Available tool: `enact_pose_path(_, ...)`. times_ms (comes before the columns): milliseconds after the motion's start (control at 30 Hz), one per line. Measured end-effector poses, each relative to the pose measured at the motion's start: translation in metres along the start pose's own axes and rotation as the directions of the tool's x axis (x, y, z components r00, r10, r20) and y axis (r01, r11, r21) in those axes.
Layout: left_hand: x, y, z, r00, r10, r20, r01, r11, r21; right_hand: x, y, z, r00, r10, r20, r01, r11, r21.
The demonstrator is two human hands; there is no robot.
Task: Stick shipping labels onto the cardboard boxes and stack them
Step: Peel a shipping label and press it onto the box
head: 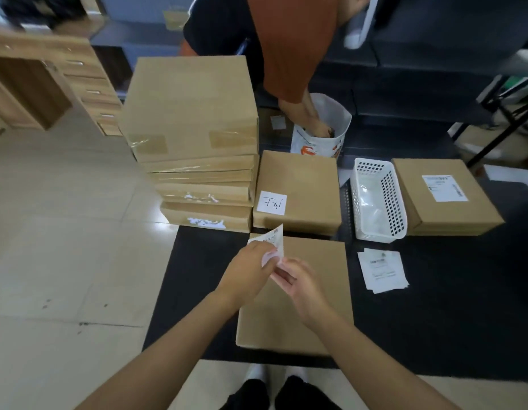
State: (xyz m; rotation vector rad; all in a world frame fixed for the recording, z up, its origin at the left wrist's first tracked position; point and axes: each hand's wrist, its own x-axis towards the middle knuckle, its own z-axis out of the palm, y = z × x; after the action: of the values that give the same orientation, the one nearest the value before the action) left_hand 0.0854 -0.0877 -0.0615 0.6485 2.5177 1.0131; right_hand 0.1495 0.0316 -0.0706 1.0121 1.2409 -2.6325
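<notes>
Far left, a stack point(197, 161) of boxes. Near centre, the left hand point(248, 263) and right hand point(298, 281) each pinch a label point(271, 247), apparently peeling it, above a bare box point(295, 297). Next move: press it flat there. Right, spare labels point(382, 270).

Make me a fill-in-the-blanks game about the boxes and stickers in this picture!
1. Both hands, left hand and right hand, hold a shipping ____ above the plain box.
2. The white basket sits between two cardboard ____.
3. The box right of the basket already has a printed label on its ____.
4. The tall stack of boxes stands on the ____ side of the black mat.

Missing words: label; boxes; top; left
</notes>
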Motion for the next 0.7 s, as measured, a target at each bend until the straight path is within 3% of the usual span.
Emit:
enact_pose_path(133,-0.006,-0.002,0.002,0.999,-0.034,-0.012,0.033,0.993,-0.115,-0.001,0.004,-0.002,1.0,0.003,-0.013,-0.003,1.0,-0.027)
enact_pose_path(267,-0.007,-0.001,0.004,0.994,-0.059,-0.087,0.036,0.968,-0.247,-0.002,0.005,-0.004,0.999,-0.052,-0.01,0.049,0.977,-0.208)
enact_pose_path(367,-0.008,-0.001,0.002,0.99,-0.102,-0.092,0.065,0.937,-0.342,-0.005,0.002,-0.004,0.996,-0.079,0.032,0.084,0.968,-0.236)
enact_pose_path(700,-0.008,0.005,0.002,0.989,-0.099,-0.109,0.052,0.929,-0.365,-0.006,-0.006,-0.003,0.988,-0.153,0.031,0.154,0.924,-0.349)
